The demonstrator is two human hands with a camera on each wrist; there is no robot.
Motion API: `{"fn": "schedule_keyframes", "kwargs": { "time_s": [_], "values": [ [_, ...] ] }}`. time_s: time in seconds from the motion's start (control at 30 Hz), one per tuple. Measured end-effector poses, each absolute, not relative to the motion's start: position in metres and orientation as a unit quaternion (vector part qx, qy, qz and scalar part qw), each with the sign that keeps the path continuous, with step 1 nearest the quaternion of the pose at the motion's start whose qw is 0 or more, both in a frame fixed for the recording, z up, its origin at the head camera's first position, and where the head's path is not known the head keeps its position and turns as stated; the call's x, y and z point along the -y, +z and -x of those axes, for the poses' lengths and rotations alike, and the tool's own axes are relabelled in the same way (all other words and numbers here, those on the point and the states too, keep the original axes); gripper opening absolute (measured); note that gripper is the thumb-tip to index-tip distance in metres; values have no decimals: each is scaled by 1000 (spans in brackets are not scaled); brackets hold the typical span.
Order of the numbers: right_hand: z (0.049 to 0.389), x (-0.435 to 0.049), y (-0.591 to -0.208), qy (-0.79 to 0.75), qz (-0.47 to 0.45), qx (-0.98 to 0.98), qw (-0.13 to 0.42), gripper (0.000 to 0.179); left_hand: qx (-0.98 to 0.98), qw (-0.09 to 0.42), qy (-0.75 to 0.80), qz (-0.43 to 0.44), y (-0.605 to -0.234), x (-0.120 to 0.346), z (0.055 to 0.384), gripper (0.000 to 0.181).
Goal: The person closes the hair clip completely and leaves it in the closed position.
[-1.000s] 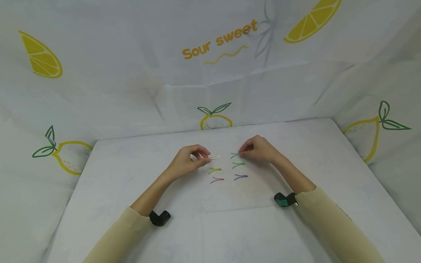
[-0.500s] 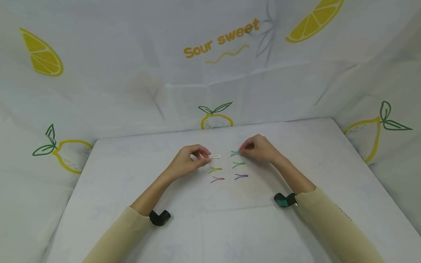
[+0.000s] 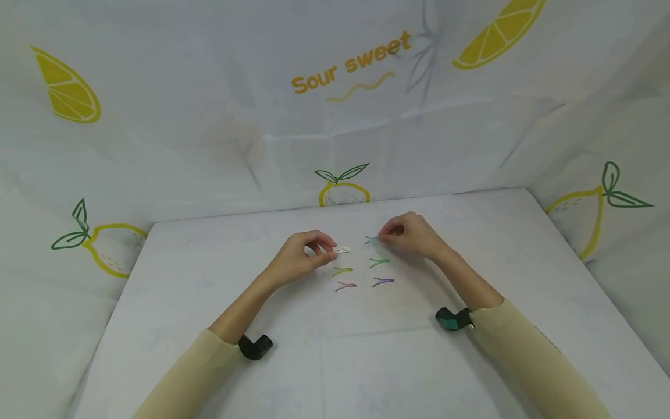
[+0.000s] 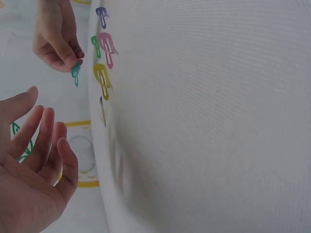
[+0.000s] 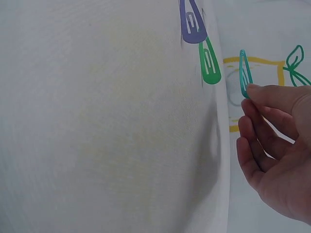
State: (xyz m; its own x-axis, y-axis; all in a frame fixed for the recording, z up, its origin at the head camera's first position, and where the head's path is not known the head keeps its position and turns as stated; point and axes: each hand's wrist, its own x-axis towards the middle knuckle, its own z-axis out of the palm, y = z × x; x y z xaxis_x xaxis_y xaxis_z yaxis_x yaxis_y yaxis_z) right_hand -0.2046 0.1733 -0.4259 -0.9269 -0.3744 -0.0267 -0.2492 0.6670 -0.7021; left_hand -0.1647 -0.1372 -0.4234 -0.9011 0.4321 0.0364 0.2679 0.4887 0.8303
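1. Right hand [image 3: 410, 235] pinches the teal clip [image 4: 76, 71] by its broad end, apparently keeping the narrow end free.
2. Left hand [image 3: 297, 257] holds nothing, fingers parted, near the white clip [image 3: 342, 250].
3. Green clip [image 5: 211, 74] lies nearside of the right hand.

Smooth, glossy-looking teal clip [image 5: 245, 80] and matt, fine-textured white cloth [image 5: 121, 126]

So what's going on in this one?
A person's right hand pinches a teal hair clip, held up off the table. The left hand holds nothing, its fingers loosely curved near a pale clip on the table. A yellow clip, pink clip, green clip and purple clip lie closer to the person.
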Motion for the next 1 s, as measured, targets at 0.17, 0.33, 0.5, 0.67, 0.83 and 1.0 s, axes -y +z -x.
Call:
{"fn": "schedule_keyframes", "kwargs": {
  "time_s": [0.17,0.33,0.5,0.67,0.83,1.0],
  "values": [
    [204,-174,-424,-369,170,-911,67,9,-860,83,460,-204,-422,134,166,27],
    [203,-175,-423,-372,177,-910,53,10,-860,84,460,-203,-419,131,166,29],
    [199,-172,-419,-382,174,-906,46,12,-860,86,458,-207,-417,130,167,32],
    [197,-170,-418,-398,171,-901,34,10,-861,86,453,-216,-415,130,168,38],
    [195,-169,-415,-407,172,-896,28,10,-857,91,455,-223,-414,126,169,39],
    [194,-167,-412,-408,170,-897,24,10,-855,92,455,-231,-417,121,171,40]
  ]
}}
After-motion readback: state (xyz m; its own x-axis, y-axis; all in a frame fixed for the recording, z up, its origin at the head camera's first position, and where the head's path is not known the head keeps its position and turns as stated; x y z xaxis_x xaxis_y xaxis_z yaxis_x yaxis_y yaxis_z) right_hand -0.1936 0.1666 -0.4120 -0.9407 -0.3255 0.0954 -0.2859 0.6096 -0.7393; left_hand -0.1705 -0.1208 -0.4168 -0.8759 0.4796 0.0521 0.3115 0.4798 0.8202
